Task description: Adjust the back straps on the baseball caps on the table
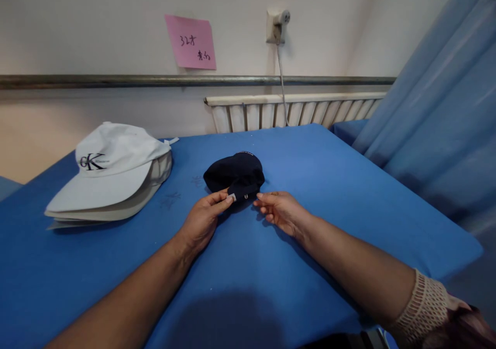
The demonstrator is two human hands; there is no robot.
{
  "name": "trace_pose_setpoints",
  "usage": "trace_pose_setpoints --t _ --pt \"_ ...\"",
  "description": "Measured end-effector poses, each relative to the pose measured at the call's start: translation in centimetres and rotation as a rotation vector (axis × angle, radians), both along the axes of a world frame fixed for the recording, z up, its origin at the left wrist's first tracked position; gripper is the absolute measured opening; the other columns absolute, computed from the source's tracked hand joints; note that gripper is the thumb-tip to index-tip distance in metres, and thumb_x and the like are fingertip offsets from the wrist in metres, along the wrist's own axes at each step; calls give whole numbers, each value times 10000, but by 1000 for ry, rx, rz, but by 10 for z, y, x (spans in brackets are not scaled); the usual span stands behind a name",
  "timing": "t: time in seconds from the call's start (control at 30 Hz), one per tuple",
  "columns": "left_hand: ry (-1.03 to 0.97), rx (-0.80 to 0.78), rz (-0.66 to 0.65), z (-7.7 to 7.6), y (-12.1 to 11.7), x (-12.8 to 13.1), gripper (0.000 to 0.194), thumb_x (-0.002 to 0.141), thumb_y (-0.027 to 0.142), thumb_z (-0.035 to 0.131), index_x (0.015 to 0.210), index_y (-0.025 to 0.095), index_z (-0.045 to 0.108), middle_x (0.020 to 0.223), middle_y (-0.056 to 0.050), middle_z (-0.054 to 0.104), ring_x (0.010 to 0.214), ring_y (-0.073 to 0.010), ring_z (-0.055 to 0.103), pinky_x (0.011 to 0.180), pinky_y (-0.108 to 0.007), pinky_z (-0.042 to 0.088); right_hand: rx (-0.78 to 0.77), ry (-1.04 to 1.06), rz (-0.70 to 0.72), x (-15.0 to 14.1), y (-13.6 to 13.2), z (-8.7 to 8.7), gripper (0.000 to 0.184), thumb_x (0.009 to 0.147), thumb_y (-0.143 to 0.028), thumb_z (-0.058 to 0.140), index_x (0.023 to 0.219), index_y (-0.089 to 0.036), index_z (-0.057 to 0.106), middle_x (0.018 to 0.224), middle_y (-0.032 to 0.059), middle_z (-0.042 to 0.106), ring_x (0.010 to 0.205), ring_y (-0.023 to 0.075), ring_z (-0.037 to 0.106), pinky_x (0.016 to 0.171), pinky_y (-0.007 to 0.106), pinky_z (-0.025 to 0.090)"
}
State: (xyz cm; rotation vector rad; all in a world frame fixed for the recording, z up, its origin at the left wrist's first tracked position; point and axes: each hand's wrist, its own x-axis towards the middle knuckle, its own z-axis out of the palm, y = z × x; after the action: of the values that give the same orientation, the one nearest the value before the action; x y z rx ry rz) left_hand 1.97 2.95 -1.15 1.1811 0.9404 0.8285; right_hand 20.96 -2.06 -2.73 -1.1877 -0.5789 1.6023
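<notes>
A dark navy cap [234,174] lies on the blue table [310,163] in the middle of the head view. My left hand [203,218] pinches the cap's near edge, thumb and fingers closed on the strap by a small white tag. My right hand [279,210] rests just to the right of that edge, palm turned up, fingers loosely curled, fingertips at the strap; whether it grips the strap I cannot make out. Both forearms reach in from the bottom of the view.
A stack of white caps [110,176] with a black logo sits at the table's left. Behind are a wall with a pink note [191,42], a rail, a socket with a cord [277,26] and a radiator [294,110]. A blue curtain [442,111] hangs at right.
</notes>
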Motion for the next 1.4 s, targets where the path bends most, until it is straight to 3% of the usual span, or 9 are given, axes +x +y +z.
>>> trace_pose_setpoints --t 0.17,0.33,0.47,0.63,0.8,1.0,1.23,1.33,1.4 --pt "63 49 88 -6 0 3 220 676 346 786 809 183 723 845 -19 683 759 -154 580 745 -279 428 229 -296 -237 -3 9 -11 239 739 -171 656 920 -197 501 812 9 634 550 89 555 466 199 415" --pt "-3 18 83 0 -1 1 160 658 311 761 696 175 686 723 3 632 713 -147 549 715 -280 424 539 -712 -133 -5 11 -19 350 739 -129 607 1061 -240 523 959 -8 607 605 76 526 590 230 469" --pt "-15 19 6 1 -2 -2 140 668 296 735 724 174 697 773 -22 655 795 -188 573 768 -318 432 664 -870 -155 -3 9 -14 416 749 -110 593 1131 -252 513 971 1 558 663 102 528 664 266 488" --pt "-17 24 -20 -1 -1 -3 135 689 297 725 742 175 706 832 -35 677 825 -193 567 791 -330 417 813 -1086 -143 -2 5 -5 352 760 -130 605 1070 -233 475 1062 50 526 814 155 561 782 328 494" --pt "-37 35 -43 1 -2 -3 126 704 295 721 734 173 704 819 -32 664 802 -179 548 776 -317 411 869 -1270 -46 -6 5 -3 330 765 -212 678 1026 -206 477 1085 102 532 1011 241 525 874 391 460" --pt "17 140 -1 -6 5 3 174 700 325 732 699 167 660 758 -10 639 745 -154 543 735 -290 414 870 -1377 -44 2 20 -5 231 768 -63 572 943 -212 570 1062 70 598 1033 229 520 905 385 415" --pt "286 443 149 -25 40 11 275 715 431 673 771 163 655 1013 -76 699 866 -212 612 809 -346 464 787 -1434 -23 12 44 -13 147 854 -136 629 962 -227 668 1019 39 685 1034 230 532 908 377 404" --pt "419 574 176 -26 41 9 274 776 434 621 845 171 652 1013 -88 698 933 -251 624 879 -411 466 751 -1457 10 9 48 -13 147 856 -139 633 963 -230 677 978 40 696 975 226 544 873 365 416" --pt "533 772 262 -23 37 8 247 786 381 638 927 178 631 1124 -111 668 1050 -280 597 961 -459 430 732 -1457 -1 8 49 -13 145 861 -144 625 968 -231 672 960 41 701 936 221 558 847 355 424"
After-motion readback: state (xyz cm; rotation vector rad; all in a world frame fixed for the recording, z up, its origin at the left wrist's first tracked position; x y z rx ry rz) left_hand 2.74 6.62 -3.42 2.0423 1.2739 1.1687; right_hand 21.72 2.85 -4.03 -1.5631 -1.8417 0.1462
